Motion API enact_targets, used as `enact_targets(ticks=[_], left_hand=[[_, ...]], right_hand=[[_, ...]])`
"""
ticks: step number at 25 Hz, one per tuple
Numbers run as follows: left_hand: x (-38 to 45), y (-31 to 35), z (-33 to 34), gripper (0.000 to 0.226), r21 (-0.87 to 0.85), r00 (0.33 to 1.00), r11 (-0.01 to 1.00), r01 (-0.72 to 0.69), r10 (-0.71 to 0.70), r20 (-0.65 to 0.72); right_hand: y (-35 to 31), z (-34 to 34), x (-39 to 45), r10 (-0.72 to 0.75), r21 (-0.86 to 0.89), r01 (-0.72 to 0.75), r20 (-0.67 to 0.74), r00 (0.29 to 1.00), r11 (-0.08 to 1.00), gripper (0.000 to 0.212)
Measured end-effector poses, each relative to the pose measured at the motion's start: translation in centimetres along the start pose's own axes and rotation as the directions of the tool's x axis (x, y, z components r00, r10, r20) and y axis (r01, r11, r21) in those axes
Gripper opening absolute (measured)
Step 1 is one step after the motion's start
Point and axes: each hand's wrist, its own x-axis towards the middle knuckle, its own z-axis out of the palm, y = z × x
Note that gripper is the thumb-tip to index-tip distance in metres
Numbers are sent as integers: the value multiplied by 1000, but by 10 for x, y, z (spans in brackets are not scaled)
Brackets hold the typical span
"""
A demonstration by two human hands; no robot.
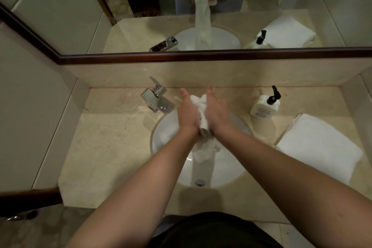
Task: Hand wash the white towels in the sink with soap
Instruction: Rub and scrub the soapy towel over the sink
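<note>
Water could be the trouble. Both hands are in the middle of the frame, above the sink (167, 139). The left hand (187, 112) and the right hand (216, 111) press a bunched white towel (202, 110) between flat palms, fingers straight, not curled round it. Its wet tail hangs down into the bowl. With only palms pressing, the towel could slip out and drop, I think. If the hands drift sideways, drips could land on the surface (112, 137). They might also wet the clean folded towel (320, 147) at the right of the frame. The soap bottle (264, 106) stands near, upper right of the sink. The tap (156, 96) sits at the upper left, and no water runs that I can see.
</note>
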Motion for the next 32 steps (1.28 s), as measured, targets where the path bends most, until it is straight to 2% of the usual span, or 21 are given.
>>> enact_targets(ticks=[2,3,5,6,9,11,13,14,17,19,21,22,23,26,29,32], left_hand=[[-12,-4,4,90,21,997,999,-29,27,72],[-14,-1,4,94,24,998,999,-37,36,48],[-5,4,-6,98,20,999,999,-37,37,-10],[0,5,-12,92,35,998,997,-65,65,-20],[-2,5,-32,55,56,993,992,-116,114,40],[-4,2,-46,45,65,989,987,-146,143,45],[-6,3,-59,44,114,986,979,-169,168,19],[-5,2,-64,48,150,985,973,-174,173,22],[-7,0,-77,66,232,981,954,-191,176,82],[-10,-2,-86,51,283,976,936,-211,185,115],[-12,-5,-94,35,332,969,912,-241,203,143],[-12,-6,-97,36,339,968,908,-245,208,142],[-9,-8,-101,41,348,970,906,-241,213,118],[5,-9,-115,40,404,972,888,-221,233,19],[21,-7,-132,30,390,973,899,-200,228,-27],[36,-3,-155,22,354,989,926,-131,148,-20]], right_hand=[[-2,-4,8,36,61,-34,-29,999,998,63],[-2,-2,9,47,70,-46,-13,999,997,63],[4,1,4,21,-37,-18,77,997,999,63],[7,0,0,-15,-103,25,101,995,994,59],[-1,-14,9,-125,-274,145,91,988,951,41],[-3,-20,23,-77,-367,124,139,987,922,30],[-1,-23,24,-39,-378,112,196,980,919,26],[0,-23,20,-20,-350,103,232,972,931,31],[6,-12,14,125,-114,-94,302,945,989,47],[7,2,11,182,-32,-185,388,904,982,61],[8,19,10,219,-58,-220,499,839,974,93],[9,27,8,230,-84,-218,522,821,972,106],[11,36,7,235,-89,-224,540,808,971,110],[13,63,4,255,-57,-270,557,791,961,101],[13,82,7,260,-21,-319,634,728,947,101],[19,97,15,291,-95,-291,572,767,952,89]])
